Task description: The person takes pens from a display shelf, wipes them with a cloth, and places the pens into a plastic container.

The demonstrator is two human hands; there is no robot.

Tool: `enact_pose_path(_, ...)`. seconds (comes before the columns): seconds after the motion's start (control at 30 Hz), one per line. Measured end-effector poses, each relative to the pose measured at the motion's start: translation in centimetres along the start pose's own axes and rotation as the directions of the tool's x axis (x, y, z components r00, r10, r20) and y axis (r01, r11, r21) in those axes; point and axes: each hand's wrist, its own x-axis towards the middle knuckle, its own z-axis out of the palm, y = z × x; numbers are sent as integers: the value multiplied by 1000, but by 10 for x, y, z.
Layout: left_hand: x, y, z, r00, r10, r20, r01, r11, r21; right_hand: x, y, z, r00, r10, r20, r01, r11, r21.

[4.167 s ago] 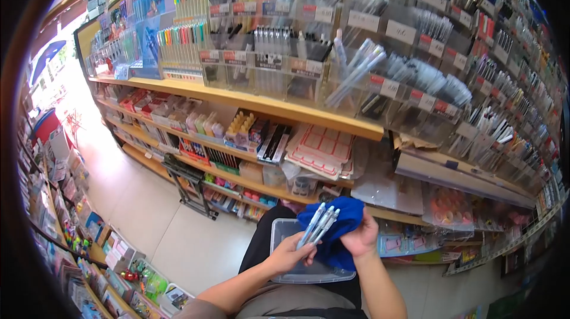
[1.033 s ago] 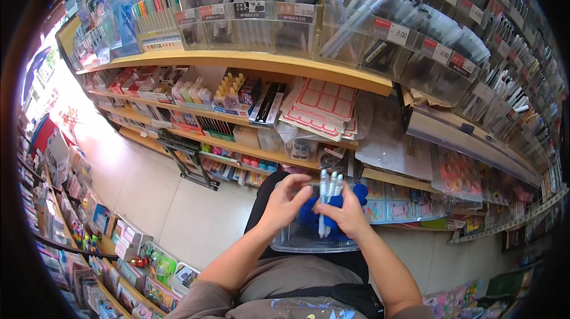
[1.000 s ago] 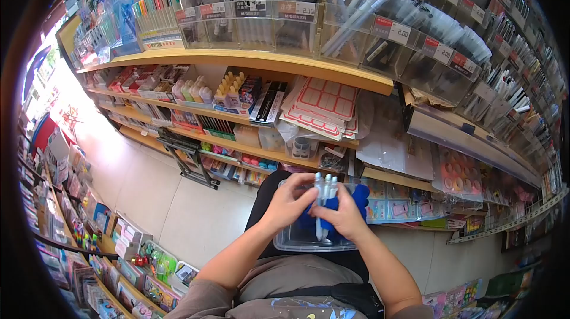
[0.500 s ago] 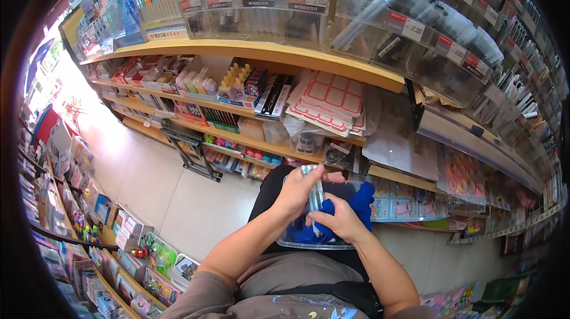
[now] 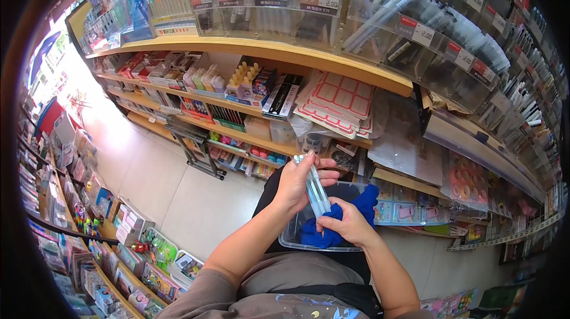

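A bundle of several light-blue and clear pens [image 5: 316, 194] slants above my lap, its upper end held by my left hand [image 5: 297, 183], thumb across the pens and the other fingers stretched to the right. My right hand [image 5: 350, 224] grips a blue cloth [image 5: 366, 201], which touches the lower ends of the pens. Under both hands a clear plastic box [image 5: 289, 237] rests on my lap, with part of the cloth hanging into it. The fingertips of my right hand are partly hidden in the cloth.
Ahead, a wooden shelf edge [image 5: 255, 47] carries clear pen holders [image 5: 285, 19] with price tags. Lower shelves hold boxes and red-framed label sheets [image 5: 341, 96]. A black folding frame [image 5: 196, 147] stands on the floor at left, beyond a magazine rack [image 5: 113, 271].
The pens have gone from upright in my right hand to slanting in my left hand. My right hand now holds the blue cloth at their lower ends. The view has shifted slightly.
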Motion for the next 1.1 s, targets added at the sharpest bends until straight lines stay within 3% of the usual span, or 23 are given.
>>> enact_pose_path(0.1,14,10,-14,982,146,-119,-153,986,-58,-10,15,-7,998,67,21,-63,990,-126)
enact_pose_path(0.17,11,19,-11,982,163,-90,-171,981,-87,-12,36,-11,975,-32,-219,-3,988,-156)
enact_pose_path(0.23,9,12,-10,994,111,-25,-113,986,-124,-8,30,-14,849,-13,-529,125,976,176)
enact_pose_path(0.3,7,2,-4,995,95,-10,-95,989,-116,-3,22,-26,798,-59,-600,314,890,330)
enact_pose_path(0.37,4,-6,1,997,72,1,-71,994,-79,1,0,-19,785,-177,-593,477,783,398)
enact_pose_path(0.43,2,-15,5,994,111,16,-112,993,42,3,-5,-9,861,-331,-386,491,737,464)
enact_pose_path(0.5,-1,-19,5,991,133,13,-133,984,122,18,14,1,853,-477,-213,508,852,127)
enact_pose_path(0.53,-4,-20,5,991,135,3,-134,981,142,19,19,5,879,-442,-179,423,896,-135)
enact_pose_path(0.57,-5,-20,5,991,137,-6,-134,978,161,23,28,3,878,-440,-189,338,848,-408)
enact_pose_path(0.63,-8,-22,-1,992,129,-15,-124,976,178,26,31,3,907,-374,-190,213,801,-559)
enact_pose_path(0.73,-8,-20,-4,996,86,-21,-84,994,70,27,20,5,901,-363,-235,182,811,-555)
enact_pose_path(0.83,-8,-21,-5,1000,18,22,-17,999,-42,22,15,6,948,-196,-251,49,869,-493)
enact_pose_path(0.87,-9,-21,-7,999,-15,41,19,995,-97,21,18,4,956,-200,-215,109,921,-373)
enact_pose_path(0.97,-14,-21,-10,994,-61,90,81,968,-237,11,11,4,986,17,-165,-43,987,-153)
enact_pose_path(1.1,-17,-21,-9,991,-63,117,97,946,-309,2,11,4,989,66,-132,-71,997,-34)
